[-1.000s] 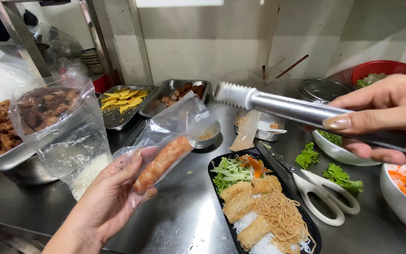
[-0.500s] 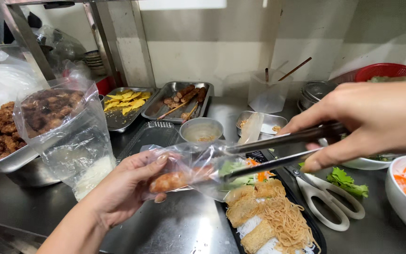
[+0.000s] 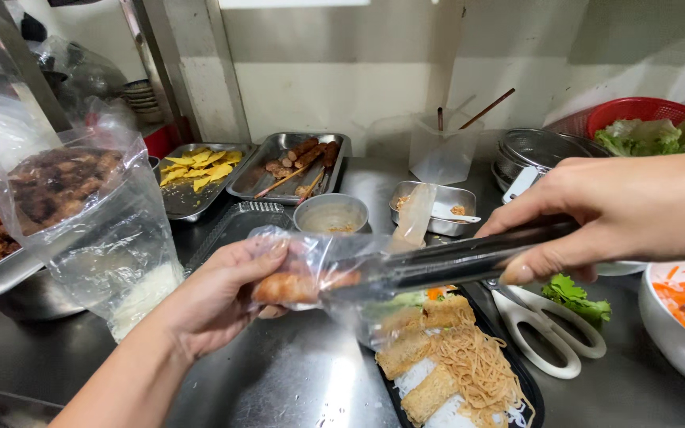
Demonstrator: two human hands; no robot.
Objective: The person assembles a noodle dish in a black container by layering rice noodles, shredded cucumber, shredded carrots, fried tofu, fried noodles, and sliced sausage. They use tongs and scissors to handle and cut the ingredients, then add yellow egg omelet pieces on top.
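Your left hand (image 3: 216, 301) clutches clear plastic bag (image 3: 319, 265) with browned sausage roll (image 3: 291, 287). Your right hand (image 3: 636, 210), squeezing long steel tongs (image 3: 445, 263), now has tips inside bag, left of black noodle tray (image 3: 529, 396); extraction beginning.

Clear plastic bag (image 3: 319, 257) held sideways, browned sausage (image 3: 291, 287) inside (metal tongs (image 3: 453, 260) pushed in)

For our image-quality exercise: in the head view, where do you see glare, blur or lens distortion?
Head view: glare streaks the steel counter and the clear bag in the left hand; the right hand looks oversized and slightly soft near the lens; the wall post leans from wide-angle distortion.
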